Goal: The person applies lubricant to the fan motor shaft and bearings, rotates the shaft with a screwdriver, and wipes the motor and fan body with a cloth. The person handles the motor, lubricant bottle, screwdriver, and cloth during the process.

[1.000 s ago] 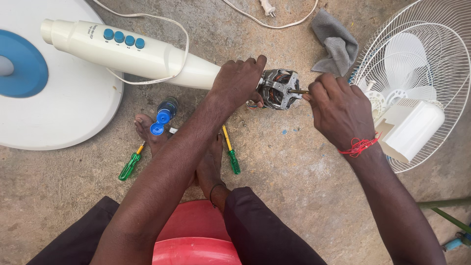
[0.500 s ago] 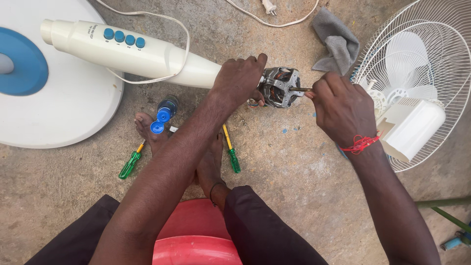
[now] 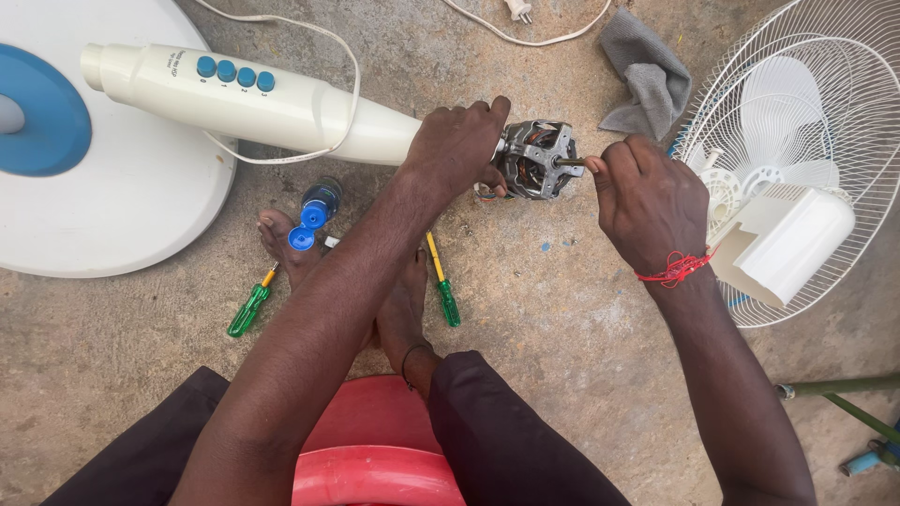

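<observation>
Left hand [image 3: 457,145]: wrapped around motor [image 3: 536,159] neck
Right hand [image 3: 647,201]: fingers pinching shaft [image 3: 569,161]
Shaft axis: horizontal, pointing at right hand

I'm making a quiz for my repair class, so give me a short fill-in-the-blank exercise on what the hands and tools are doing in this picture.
1. The left hand grips the cream fan stand next to the bare metal ____.
2. The right hand pinches the motor's ____.
3. Two green-handled screwdrivers lie on the ____ floor.
4. The crumpled cloth is ____ in colour.

Missing words: motor; shaft; concrete; grey
</observation>
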